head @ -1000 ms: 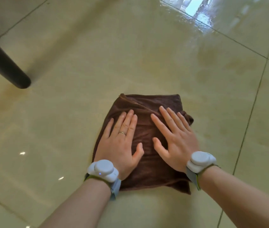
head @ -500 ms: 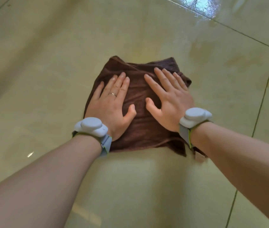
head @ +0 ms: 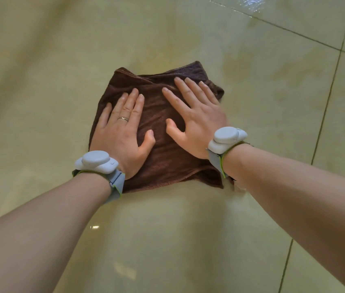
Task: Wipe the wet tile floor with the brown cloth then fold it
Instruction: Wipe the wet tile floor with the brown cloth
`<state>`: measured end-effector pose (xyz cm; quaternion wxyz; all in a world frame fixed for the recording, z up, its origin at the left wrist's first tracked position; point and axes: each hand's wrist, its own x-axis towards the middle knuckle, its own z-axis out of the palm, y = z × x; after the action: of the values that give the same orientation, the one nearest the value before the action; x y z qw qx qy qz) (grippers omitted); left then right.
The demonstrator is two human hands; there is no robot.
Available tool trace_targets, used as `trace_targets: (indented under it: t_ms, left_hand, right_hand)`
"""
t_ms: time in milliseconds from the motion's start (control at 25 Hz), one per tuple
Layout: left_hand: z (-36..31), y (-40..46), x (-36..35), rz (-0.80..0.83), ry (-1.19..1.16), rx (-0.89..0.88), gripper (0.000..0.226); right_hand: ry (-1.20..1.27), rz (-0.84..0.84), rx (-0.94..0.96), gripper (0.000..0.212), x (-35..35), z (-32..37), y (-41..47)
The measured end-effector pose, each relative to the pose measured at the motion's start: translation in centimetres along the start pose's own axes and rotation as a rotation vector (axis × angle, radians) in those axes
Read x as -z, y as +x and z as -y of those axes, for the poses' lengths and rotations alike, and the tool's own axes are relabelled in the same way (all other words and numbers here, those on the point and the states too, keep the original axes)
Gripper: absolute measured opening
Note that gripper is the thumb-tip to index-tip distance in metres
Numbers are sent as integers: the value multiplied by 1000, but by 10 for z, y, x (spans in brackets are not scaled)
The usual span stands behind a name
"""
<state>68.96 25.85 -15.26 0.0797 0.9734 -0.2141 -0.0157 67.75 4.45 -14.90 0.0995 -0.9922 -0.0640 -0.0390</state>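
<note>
Brown cloth (head: 161, 132); glossy beige tile floor (head: 40, 81); grey wristbands (head: 98, 161).

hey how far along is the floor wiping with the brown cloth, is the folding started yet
Done: I can't tell how much floor is already wiped; the tile floor still shows blotchy patches to the right of the cloth and a wet sheen at the far edge.
In hand: the left hand and right hand press flat, fingers spread, on the brown cloth, which lies bunched on the tiles.
Left: the rest of the wiping, then the neat fold.
</note>
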Motion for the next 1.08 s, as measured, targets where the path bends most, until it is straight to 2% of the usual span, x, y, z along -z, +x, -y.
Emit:
trace_targets:
  t_ms: [240, 560, 760, 1080]
  left_hand:
    - [-18, -28, 1, 35, 15, -75, 76]
    - [-99, -157, -8, 76, -10, -251, 80]
    - [-102, -130, -10, 91, -13, -323, 80]
    - [-130, -23, -19, 41, -23, -348, 75]
  right_hand:
    - [-29, 35, -74, 68, 7, 14, -62]
    - [-34, 92, -235, 68, 32, 24, -240]
    - [-32, 94, -273, 69, 30, 7, -238]
    - [-69, -1, -374, 68, 32, -64, -167]
